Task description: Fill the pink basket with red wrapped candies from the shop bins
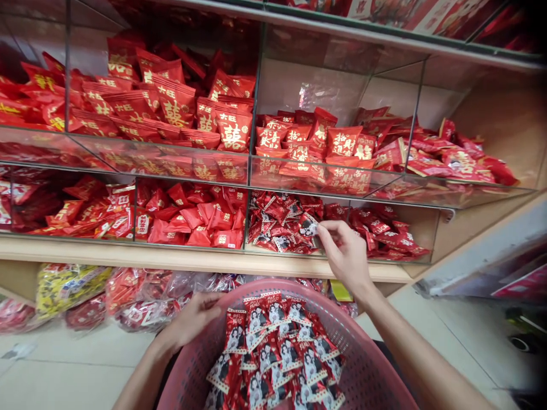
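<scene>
Right hand out at the bin, left hand minding the basket!
On the left, the left hand [200, 316] has its fingers closed over the near side of the pink basket's rim [363, 333]; inside, red-and-white packets [277, 347] lie heaped. Over to the middle, one small sweet [309, 226] sits beyond the basket, just above the sweets [273, 225] in the lower clear bin, its long axis seeming to slant off the fingertips. The right hand [348, 256] is the nearer one, well apart from its partner: thumb and forefinger pinched on the wrapper, forearm angling up from the lower right.
</scene>
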`<state>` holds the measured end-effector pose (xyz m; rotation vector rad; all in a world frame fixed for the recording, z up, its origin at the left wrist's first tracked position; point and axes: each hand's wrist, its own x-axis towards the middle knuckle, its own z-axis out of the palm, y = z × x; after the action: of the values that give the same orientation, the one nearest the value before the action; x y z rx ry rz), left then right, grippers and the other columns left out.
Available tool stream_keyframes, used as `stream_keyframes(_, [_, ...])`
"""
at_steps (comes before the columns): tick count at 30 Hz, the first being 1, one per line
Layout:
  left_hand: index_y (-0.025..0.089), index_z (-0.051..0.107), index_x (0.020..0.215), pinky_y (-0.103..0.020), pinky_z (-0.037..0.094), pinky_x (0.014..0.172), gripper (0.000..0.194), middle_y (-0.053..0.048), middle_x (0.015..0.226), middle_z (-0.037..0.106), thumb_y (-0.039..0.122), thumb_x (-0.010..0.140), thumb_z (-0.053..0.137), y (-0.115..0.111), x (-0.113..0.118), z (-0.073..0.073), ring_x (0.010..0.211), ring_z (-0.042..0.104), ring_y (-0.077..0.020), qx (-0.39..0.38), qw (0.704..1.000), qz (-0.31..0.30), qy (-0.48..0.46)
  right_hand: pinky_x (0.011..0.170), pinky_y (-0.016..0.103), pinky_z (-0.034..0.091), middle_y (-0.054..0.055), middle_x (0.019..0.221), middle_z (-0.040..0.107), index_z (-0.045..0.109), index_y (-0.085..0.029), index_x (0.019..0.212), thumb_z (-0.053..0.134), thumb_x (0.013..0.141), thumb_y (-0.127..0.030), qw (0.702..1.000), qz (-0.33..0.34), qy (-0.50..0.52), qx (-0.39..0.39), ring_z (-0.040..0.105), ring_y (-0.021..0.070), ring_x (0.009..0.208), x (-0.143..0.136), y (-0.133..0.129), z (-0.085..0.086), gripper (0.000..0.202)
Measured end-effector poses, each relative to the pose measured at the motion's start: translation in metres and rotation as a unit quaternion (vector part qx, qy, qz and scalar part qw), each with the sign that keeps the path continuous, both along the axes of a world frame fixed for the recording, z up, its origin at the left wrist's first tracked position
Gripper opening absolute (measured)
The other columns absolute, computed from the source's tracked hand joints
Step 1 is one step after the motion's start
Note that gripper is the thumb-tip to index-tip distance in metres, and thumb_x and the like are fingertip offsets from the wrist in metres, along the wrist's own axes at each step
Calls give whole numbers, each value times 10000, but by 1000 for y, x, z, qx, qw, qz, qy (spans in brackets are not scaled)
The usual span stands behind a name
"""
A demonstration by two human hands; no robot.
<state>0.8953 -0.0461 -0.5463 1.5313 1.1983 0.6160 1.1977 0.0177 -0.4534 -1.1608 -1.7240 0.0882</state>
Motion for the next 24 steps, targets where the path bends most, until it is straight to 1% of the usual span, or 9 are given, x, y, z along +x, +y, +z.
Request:
stream_keyframes(2, [143,641,1063,-278,451,821,382,-19,1028,676,263,740,475,1,0,-2,927,603,-225,6,1000,-7,8,648,266,441,21,774,614,584,-193,848,534,823,-317,988,19,147,-45,556,144,686,-7,-26,-6,136])
stream_keyframes(4, [138,630,1075,-283,451,829,394,-26,1051,666,251,735,466,3,-1,-5,936,600,-225,14,1000,-8,22,662,261,449,12,746,609,590,-187,811,576,794,-338,952,49,273,-128,558,137,694,-16,-50,-18,153])
stream_keyframes(7, [139,619,1083,-296,446,846,399,-40,1075,655,258,732,471,4,-2,-3,962,589,-231,37,997,-12,60,675,263,459,4,715,596,596,-171,773,627,748,-370,856,103,415,-292,559,122,665,-29,-75,-35,203])
stream_keyframes(9, [145,613,1085,-316,433,867,397,-59,1092,643,290,733,496,1,0,6,996,571,-247,80,992,9,92,697,264,463,-1,717,584,599,-165,771,656,721,-375,795,129,471,-359,562,114,670,-34,-84,-41,223])
stream_keyframes(11, [168,613,1074,-338,395,911,391,-77,1146,608,353,739,530,-7,8,24,1066,524,-264,151,978,72,126,717,259,463,-5,727,574,602,-167,765,672,704,-374,770,136,492,-382,561,111,687,-38,-87,-43,227])
stream_keyframes(13, [178,641,970,-326,402,884,309,-79,1084,625,380,782,503,-16,21,44,1037,532,-251,180,974,64,121,723,258,463,-5,727,572,604,-171,755,674,699,-383,772,133,488,-385,558,112,690,-41,-89,-42,231])
stream_keyframes(17, [166,626,750,-255,437,687,280,-38,767,648,407,813,497,-29,58,69,816,580,-191,77,995,-59,20,736,281,462,-1,726,584,601,-177,767,659,711,-401,789,145,458,-382,558,125,697,-48,-92,-43,238])
stream_keyframes(21, [166,610,815,-229,412,692,227,-1,746,613,372,823,513,-27,80,62,755,548,-134,73,991,-60,-95,751,292,449,12,761,621,591,-176,784,608,762,-402,813,164,410,-379,568,131,717,-50,-96,-45,228])
stream_keyframes(24, [155,602,789,-218,400,663,253,0,729,594,365,852,475,-25,79,52,700,517,-118,85,992,-26,-94,754,285,438,18,763,639,584,-174,787,596,776,-399,827,163,382,-378,584,137,745,-47,-98,-44,225])
